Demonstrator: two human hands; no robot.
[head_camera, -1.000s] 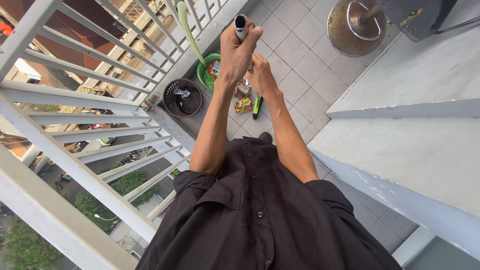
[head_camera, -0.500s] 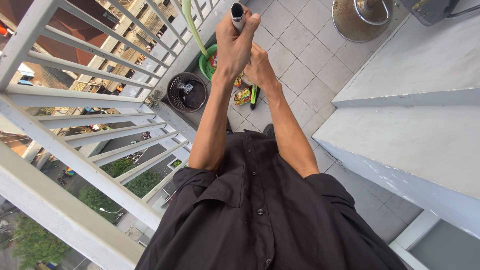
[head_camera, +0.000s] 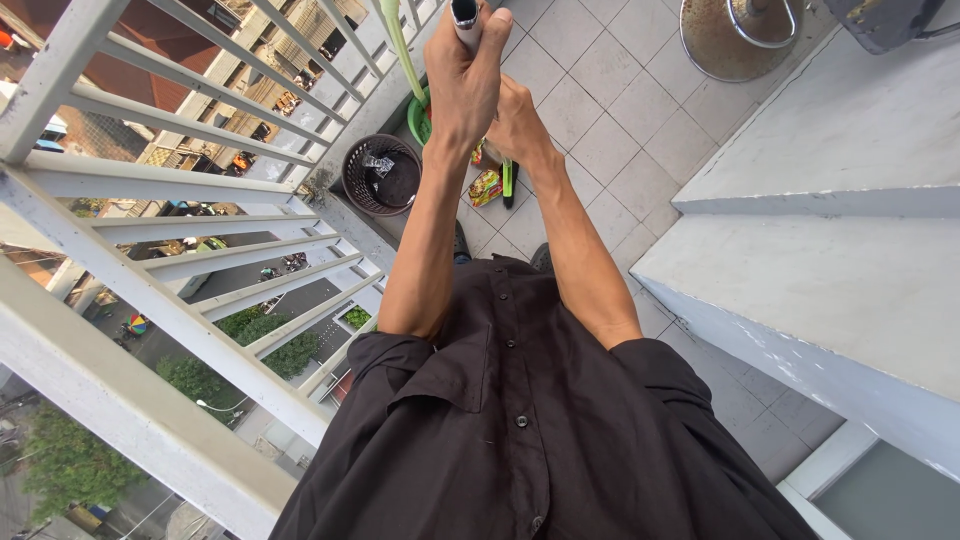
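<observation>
A single head-worn view looks steeply down the person's chest and outstretched arms to the balcony floor (head_camera: 600, 140).

I count two hands of mine, my left hand (head_camera: 462, 88) and my right hand (head_camera: 518, 125), both closed round one broom handle (head_camera: 465, 14). Down on the tiles I see one dark waste basket (head_camera: 383, 175), one green dustpan (head_camera: 420, 115) with one long green handle (head_camera: 398, 40), one crumpled snack wrapper (head_camera: 486, 186), and one round rusty base (head_camera: 732, 38)
</observation>
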